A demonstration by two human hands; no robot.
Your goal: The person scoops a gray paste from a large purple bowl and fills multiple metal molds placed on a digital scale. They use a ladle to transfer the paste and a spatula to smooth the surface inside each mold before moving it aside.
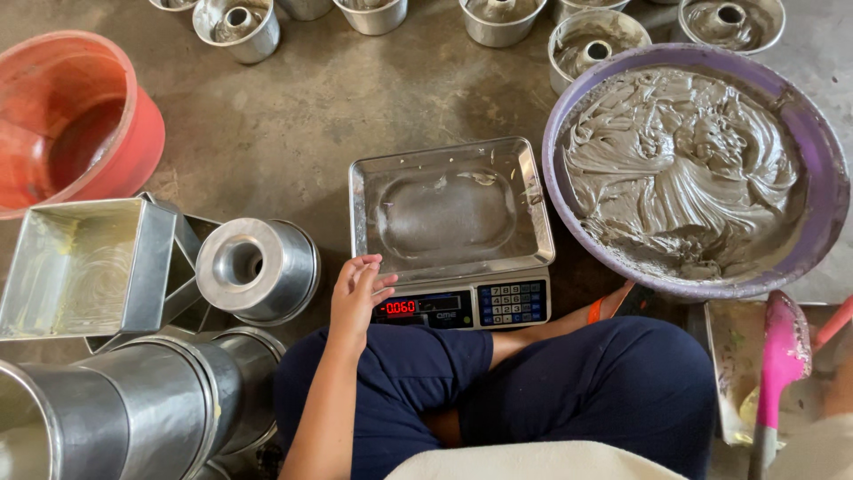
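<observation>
Our left hand (357, 289) rests loose-fingered, gripping nothing, at the front-left corner of the grey digital scale with its bare steel tray (451, 209). Right hand's out of view. Just right of the scale, the purple plastic basin of grey batter (822, 169) is full, and the round steel tube moulds (258, 267) left of it are unfilled.

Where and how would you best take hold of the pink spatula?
Grip the pink spatula by its grey handle at the lower end, coming from the right side. The broad blade points up and away and leans on a metal tray, so the slim handle is the free part.

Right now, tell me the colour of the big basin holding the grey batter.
Purple basin, clearest in the head view.
</observation>
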